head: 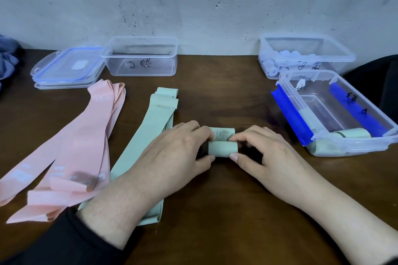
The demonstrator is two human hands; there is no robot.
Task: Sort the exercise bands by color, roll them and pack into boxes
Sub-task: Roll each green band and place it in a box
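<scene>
Brown desk (pixel 215 211) under me: my left hand (pixel 178 153) and right hand (pixel 260 153) pinch the green roll (pixel 223 147) left of the blue-clipped box (pixel 336 114); I'd keep edges aligned, winding tight.

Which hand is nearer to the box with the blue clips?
Right. The right hand holds the green roll just left of that box; the left hand is farther left.
</scene>
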